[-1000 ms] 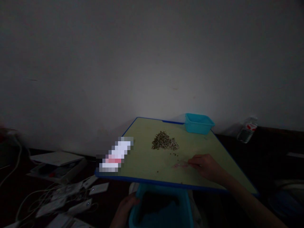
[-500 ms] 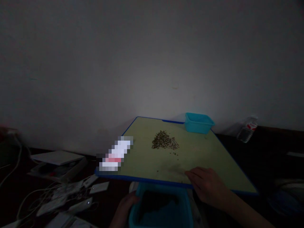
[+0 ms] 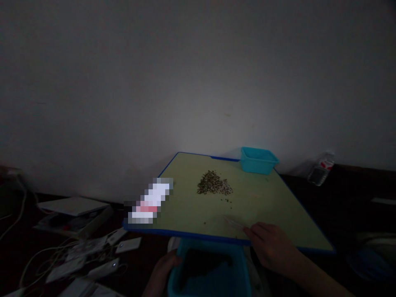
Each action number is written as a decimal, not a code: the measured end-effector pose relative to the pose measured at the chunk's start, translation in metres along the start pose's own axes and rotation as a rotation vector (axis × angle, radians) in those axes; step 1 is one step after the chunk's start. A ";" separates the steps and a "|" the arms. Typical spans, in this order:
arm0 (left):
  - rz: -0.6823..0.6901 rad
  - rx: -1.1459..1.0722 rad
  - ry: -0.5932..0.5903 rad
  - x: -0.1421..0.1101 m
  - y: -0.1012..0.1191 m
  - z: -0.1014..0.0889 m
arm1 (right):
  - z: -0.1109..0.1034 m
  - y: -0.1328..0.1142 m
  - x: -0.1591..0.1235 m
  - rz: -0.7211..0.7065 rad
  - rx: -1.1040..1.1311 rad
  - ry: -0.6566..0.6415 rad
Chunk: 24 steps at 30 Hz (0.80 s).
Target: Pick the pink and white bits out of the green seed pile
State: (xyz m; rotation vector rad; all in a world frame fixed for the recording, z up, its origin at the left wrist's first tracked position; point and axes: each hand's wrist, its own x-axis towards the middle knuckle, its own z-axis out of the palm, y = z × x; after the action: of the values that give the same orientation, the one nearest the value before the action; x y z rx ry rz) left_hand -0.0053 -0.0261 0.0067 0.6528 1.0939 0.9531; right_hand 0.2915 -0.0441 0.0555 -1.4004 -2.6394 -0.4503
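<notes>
Fingers of the right hand (image 3: 269, 244) are pinching a translucent strip (image 3: 234, 223), its long axis slanting forward and left, on the near side of the grain pile (image 3: 213, 184) on the board (image 3: 269, 206). Farther off, the left hand (image 3: 163, 269) is gripping the lower blue tub (image 3: 213, 244).

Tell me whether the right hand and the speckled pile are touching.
Apart. The head view shows a bare stretch of tabletop between the right hand and the speckled pile.
</notes>
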 end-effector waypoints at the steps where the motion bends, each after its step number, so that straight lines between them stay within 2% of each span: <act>1: -0.008 -0.004 0.004 0.001 0.000 0.000 | 0.000 0.001 -0.001 0.002 -0.001 0.002; 7: -0.003 -0.009 -0.002 0.004 0.004 -0.004 | -0.001 0.000 -0.001 0.006 0.011 -0.042; 12: -0.005 -0.019 0.006 0.009 0.003 -0.009 | -0.003 0.001 -0.003 0.031 0.001 -0.030; 24: -0.028 -0.099 -0.006 0.028 -0.022 -0.022 | -0.002 0.008 -0.008 0.064 -0.046 -0.024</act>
State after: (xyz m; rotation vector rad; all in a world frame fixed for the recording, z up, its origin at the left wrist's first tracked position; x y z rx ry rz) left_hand -0.0148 -0.0117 -0.0311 0.5572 1.0415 0.9744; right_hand 0.3027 -0.0462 0.0569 -1.5085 -2.6094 -0.4933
